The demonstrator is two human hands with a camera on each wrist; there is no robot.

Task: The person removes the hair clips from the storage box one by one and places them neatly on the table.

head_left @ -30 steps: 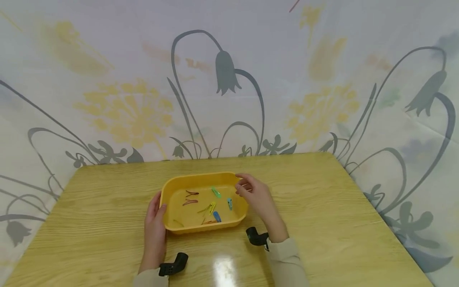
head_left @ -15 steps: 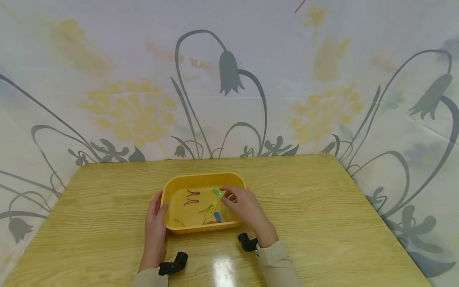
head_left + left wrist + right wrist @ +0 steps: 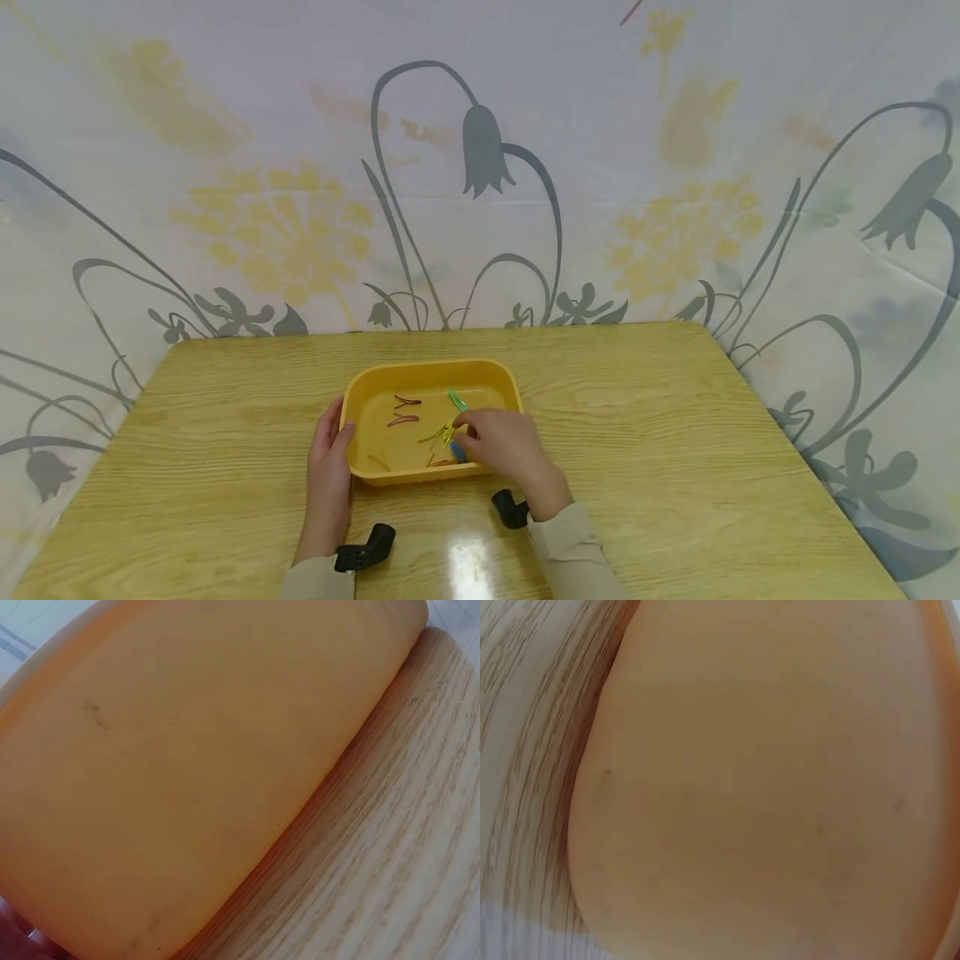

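Head view: the yellow tray (image 3: pixel 408 477) is gripped at its left end by the left hand (image 3: pixel 328 450), thumb over the rim. The right hand (image 3: pixel 507 447) is held over the tray, fingertips at the yellow clip (image 3: pixel 448 436); whether it is pinched cannot be told. Left wrist view: tray wall and wooden table (image 3: pixel 397 832) are shown. Right wrist view: tray wall and table are likewise shown.

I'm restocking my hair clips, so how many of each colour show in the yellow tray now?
Maroon clip: 1
Red clip: 1
Green clip: 1
Yellow clips: 2
Blue clip: 1
Orange clip: 1
Total: 7 in view; the right hand may hide more.
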